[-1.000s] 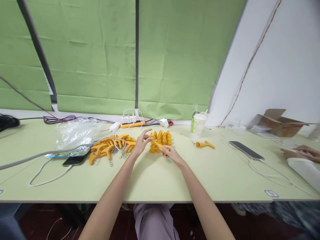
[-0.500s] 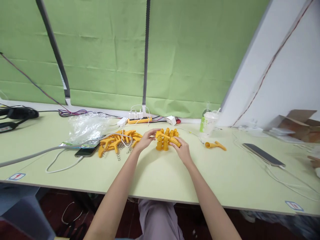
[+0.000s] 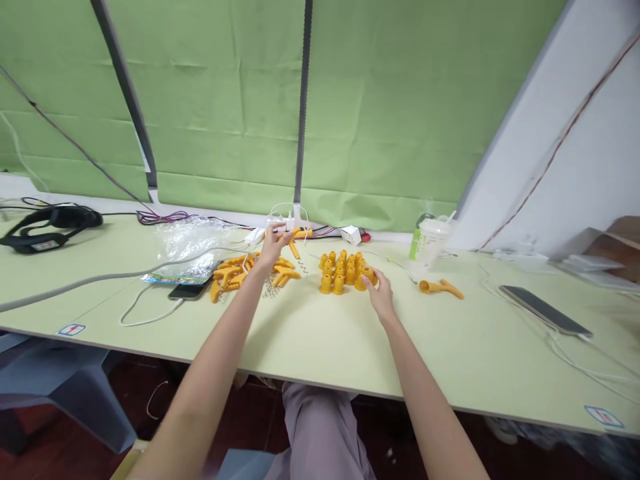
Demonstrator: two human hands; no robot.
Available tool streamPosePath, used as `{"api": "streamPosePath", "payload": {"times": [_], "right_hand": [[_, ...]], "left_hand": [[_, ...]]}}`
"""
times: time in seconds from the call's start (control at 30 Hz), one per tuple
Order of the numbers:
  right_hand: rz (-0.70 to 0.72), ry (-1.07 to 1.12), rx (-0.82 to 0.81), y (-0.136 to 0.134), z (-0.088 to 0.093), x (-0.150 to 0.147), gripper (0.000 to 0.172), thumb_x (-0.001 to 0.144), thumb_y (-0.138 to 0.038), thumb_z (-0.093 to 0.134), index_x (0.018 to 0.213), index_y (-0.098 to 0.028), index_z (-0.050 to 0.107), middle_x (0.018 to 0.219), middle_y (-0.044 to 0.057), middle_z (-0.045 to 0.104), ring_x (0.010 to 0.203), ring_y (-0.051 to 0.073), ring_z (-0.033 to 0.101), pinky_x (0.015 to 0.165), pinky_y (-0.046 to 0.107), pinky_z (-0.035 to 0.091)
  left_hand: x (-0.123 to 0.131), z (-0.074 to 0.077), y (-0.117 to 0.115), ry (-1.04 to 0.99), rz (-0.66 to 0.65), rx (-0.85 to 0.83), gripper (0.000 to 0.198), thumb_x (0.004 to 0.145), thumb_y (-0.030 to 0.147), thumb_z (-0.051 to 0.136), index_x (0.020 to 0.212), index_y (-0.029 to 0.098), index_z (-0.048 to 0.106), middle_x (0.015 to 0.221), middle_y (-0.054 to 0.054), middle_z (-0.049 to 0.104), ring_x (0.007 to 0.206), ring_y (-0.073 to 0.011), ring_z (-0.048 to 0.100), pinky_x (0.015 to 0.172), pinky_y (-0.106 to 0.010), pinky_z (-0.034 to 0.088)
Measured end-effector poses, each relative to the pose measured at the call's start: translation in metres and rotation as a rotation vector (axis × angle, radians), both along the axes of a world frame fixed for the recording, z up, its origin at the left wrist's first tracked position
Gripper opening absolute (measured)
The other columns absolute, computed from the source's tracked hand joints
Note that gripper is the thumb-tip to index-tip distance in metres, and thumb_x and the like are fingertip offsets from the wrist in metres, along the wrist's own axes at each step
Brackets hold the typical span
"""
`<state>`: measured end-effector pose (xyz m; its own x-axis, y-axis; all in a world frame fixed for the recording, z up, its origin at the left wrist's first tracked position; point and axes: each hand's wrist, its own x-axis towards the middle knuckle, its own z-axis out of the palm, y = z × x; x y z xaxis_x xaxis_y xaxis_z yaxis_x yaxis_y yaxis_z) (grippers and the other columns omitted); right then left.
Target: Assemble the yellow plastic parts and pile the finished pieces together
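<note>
My left hand (image 3: 274, 245), raised above the pile, pinches a yellow corkscrew handle (image 3: 294, 248) whose metal spiral hangs downward. Below and left of it lies a heap of similar yellow corkscrew handles (image 3: 230, 275) with metal spirals. My right hand (image 3: 382, 293) has its fingers closed around a yellow bell-shaped sleeve (image 3: 367, 276) at the right front of the group. Several more yellow sleeves (image 3: 339, 285) stand upright in close rows beside it. Farther right, one yellow handle joined to a sleeve (image 3: 441, 287) lies on its side.
A plastic bag (image 3: 187, 247) and a phone (image 3: 187, 291) lie left, with a grey cable (image 3: 115, 277) crossing there. A lidded cup (image 3: 433, 243) stands at the back right. Another phone (image 3: 544, 309) with a white cable lies right. A power strip (image 3: 305, 233) runs along the wall.
The yellow piece held over the sleeves is out of my right hand, which now grips a sleeve at the group's edge. My left hand has moved left and lifted a corkscrew handle.
</note>
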<state>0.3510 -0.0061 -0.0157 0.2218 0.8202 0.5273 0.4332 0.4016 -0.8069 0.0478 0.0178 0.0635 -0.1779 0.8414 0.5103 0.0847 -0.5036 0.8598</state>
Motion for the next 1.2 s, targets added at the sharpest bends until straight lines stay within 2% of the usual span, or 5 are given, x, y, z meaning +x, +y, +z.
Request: {"api": "streamPosePath", "payload": {"times": [0.23, 0.53, 0.7, 0.83, 1.2], "right_hand": [[-0.163, -0.021, 0.096, 0.005, -0.003, 0.004, 0.050, 0.074, -0.063, 0.054, 0.098, -0.020, 0.066, 0.104, 0.010, 0.049, 0.101, 0.026, 0.047, 0.093, 0.042, 0.038], [0.082, -0.199, 0.003, -0.007, -0.017, -0.013, 0.037, 0.078, -0.052, 0.055, 0.098, -0.022, 0.061, 0.095, 0.006, 0.051, 0.087, 0.023, 0.053, 0.086, 0.041, 0.044], [0.106, -0.191, -0.012, -0.004, -0.028, -0.017, 0.030, 0.078, -0.042, 0.055, 0.098, -0.021, 0.060, 0.097, 0.007, 0.052, 0.087, 0.023, 0.054, 0.085, 0.042, 0.046], [0.141, -0.179, -0.023, -0.002, -0.031, -0.017, 0.029, 0.075, -0.032, 0.056, 0.101, -0.020, 0.058, 0.093, 0.005, 0.054, 0.082, 0.020, 0.054, 0.082, 0.041, 0.046], [0.147, -0.158, -0.138, -0.008, -0.028, -0.013, 0.035, 0.066, -0.022, 0.059, 0.099, -0.024, 0.045, 0.071, -0.005, 0.051, 0.064, 0.016, 0.054, 0.068, 0.034, 0.045]], "left_hand": [[-0.059, 0.036, 0.039, 0.445, 0.048, -0.128, 0.040, 0.067, 0.051, 0.068, 0.084, 0.017, 0.056, 0.070, -0.001, 0.062, 0.074, -0.0165, 0.058, 0.071, -0.027, 0.042], [-0.075, -0.028, 0.035, 0.868, 0.460, -0.368, 0.025, 0.070, 0.042, 0.066, 0.078, 0.020, 0.057, 0.080, -0.008, 0.064, 0.091, -0.0269, 0.056, 0.079, -0.034, 0.042], [-0.059, -0.035, 0.037, 0.896, 0.664, -0.070, 0.039, 0.078, 0.037, 0.058, 0.111, 0.017, 0.053, 0.119, -0.017, 0.051, 0.110, -0.0332, 0.046, 0.091, -0.044, 0.039], [-0.024, -0.041, 0.041, 0.785, 0.535, 0.086, 0.029, 0.080, 0.030, 0.058, 0.106, 0.017, 0.055, 0.109, -0.014, 0.051, 0.107, -0.0299, 0.049, 0.095, -0.043, 0.038], [0.067, -0.084, 0.014, 0.383, 0.467, 0.031, 0.019, 0.085, 0.019, 0.043, 0.099, 0.021, 0.056, 0.105, -0.009, 0.051, 0.099, -0.0241, 0.048, 0.092, -0.043, 0.040]]}}
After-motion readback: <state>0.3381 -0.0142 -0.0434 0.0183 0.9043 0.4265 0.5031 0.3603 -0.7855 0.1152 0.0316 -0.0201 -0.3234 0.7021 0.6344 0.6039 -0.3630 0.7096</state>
